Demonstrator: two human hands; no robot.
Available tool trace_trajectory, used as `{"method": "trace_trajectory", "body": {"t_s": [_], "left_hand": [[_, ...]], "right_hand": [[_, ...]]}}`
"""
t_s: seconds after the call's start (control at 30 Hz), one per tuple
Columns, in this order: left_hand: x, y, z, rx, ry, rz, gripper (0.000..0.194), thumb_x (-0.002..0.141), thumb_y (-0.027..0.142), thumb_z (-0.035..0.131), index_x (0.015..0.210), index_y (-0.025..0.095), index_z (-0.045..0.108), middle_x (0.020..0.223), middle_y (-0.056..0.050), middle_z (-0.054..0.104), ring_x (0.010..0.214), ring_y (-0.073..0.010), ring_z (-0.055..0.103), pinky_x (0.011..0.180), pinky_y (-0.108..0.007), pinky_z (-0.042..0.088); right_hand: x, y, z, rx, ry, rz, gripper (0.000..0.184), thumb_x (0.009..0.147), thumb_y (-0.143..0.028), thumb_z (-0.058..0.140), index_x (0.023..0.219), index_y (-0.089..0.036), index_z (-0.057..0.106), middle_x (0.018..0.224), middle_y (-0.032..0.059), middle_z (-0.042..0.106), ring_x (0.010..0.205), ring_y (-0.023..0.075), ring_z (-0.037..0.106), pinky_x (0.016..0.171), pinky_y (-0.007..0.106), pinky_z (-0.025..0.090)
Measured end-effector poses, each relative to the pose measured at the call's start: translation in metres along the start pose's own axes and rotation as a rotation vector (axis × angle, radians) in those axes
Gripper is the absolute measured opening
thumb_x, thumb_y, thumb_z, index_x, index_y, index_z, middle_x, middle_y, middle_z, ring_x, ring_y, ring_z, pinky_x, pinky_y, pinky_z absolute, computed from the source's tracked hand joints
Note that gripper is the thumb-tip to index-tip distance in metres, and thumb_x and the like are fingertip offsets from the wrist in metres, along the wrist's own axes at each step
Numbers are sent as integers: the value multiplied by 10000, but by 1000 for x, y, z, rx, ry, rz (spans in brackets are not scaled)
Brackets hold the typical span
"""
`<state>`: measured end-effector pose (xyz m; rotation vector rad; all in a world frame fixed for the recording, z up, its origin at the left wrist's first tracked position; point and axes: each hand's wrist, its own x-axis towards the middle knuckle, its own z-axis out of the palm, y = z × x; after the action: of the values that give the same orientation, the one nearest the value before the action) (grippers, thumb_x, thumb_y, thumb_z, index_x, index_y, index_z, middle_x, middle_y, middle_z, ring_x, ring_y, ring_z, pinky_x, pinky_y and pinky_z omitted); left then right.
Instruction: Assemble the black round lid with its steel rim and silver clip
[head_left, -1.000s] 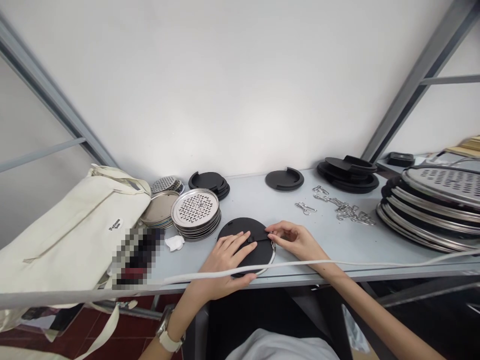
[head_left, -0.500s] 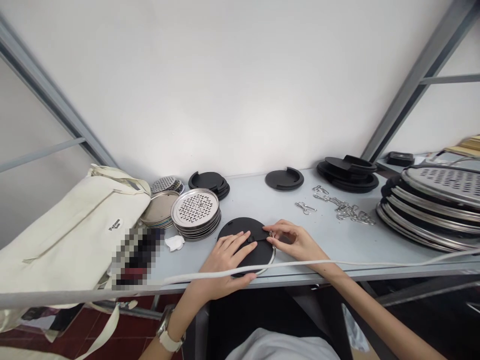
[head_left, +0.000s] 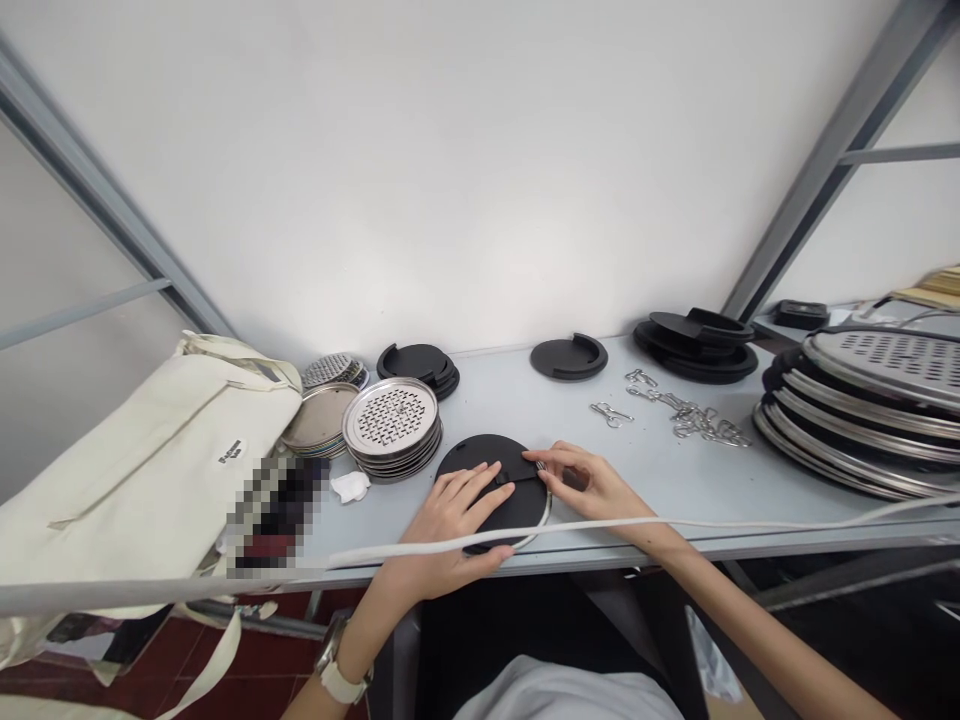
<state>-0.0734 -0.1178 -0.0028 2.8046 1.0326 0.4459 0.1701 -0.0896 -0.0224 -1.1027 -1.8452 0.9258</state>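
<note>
A round black disc (head_left: 517, 515) with a pale metallic rim lies near the table's front edge. My left hand (head_left: 450, 520) rests over its left side, fingers stretched out on top and thumb along the near rim. At the disc's right edge, my right hand (head_left: 589, 485) pinches a small metal wire clip (head_left: 541, 466) between thumb and index finger, the clip mostly hidden by the fingertips. A dark tab (head_left: 503, 478) shows near the disc's middle, beside my left fingertips.
Loose wire clips (head_left: 694, 415) lie to the right, before stacked black holders (head_left: 694, 350). Metal grater discs (head_left: 394, 420) are piled left, by a cream bag (head_left: 135, 460). Large rimmed plates (head_left: 862, 420) stand far right. A white cable (head_left: 600, 527) crosses in front.
My right fingertips have shifted slightly at the disc's edge, and less of the clip shows. My left hand and the disc stay in place.
</note>
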Motion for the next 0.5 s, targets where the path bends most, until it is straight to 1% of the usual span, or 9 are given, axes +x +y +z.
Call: {"method": "trace_trajectory", "body": {"t_s": [0.13, 0.17, 0.23, 0.3, 0.33, 0.5], "left_hand": [[0, 0, 0, 2, -13, -3, 573, 893, 427, 512, 1411, 235, 359, 1502, -77, 293, 1366, -269, 285, 1078, -447, 299], [1, 0, -1, 2, -20, -3, 573, 893, 428, 510, 1411, 233, 359, 1503, -76, 290, 1368, -267, 281, 1081, -447, 295], [1, 0, -1, -1, -28, -7, 573, 897, 431, 503, 1413, 232, 355, 1505, -77, 285, 1371, -267, 274, 1083, -451, 288], [1, 0, -1, -6, -27, -9, 573, 900, 436, 497, 1417, 236, 351, 1505, -80, 286, 1370, -272, 276, 1082, -457, 286], [1, 0, -1, -8, -25, -9, 575, 901, 438, 496, 1419, 237, 348, 1504, -81, 288, 1368, -275, 278, 1080, -459, 287], [0, 0, -1, -9, -15, -2, 578, 895, 433, 503, 1418, 241, 350, 1497, -84, 303, 1359, -283, 295, 1072, -462, 298]], "right_hand": [[-1, -2, -1, -1, -23, 26, 341, 893, -393, 474, 1130, -228, 656, 952, 59, 643, 745, 153, 559, 646, 284, 456], [-1, -2, -1, 0, -30, 29, 343, 897, -392, 469, 1138, -227, 647, 936, 53, 642, 738, 149, 552, 641, 279, 450], [-1, -2, -1, 2, -41, 33, 358, 903, -398, 459, 1177, -224, 610, 828, 30, 618, 695, 138, 527, 620, 265, 434], [-2, -2, -1, 14, -41, 31, 372, 904, -409, 458, 1210, -224, 559, 728, 0, 562, 658, 130, 502, 603, 255, 422], [-2, -2, -1, 25, -33, 28, 370, 901, -413, 464, 1211, -225, 535, 713, -9, 540, 650, 128, 497, 601, 252, 420], [-2, 0, 1, 84, -12, 41, 272, 891, -430, 490, 1060, -218, 508, 722, -18, 514, 655, 122, 498, 615, 250, 417]]}}
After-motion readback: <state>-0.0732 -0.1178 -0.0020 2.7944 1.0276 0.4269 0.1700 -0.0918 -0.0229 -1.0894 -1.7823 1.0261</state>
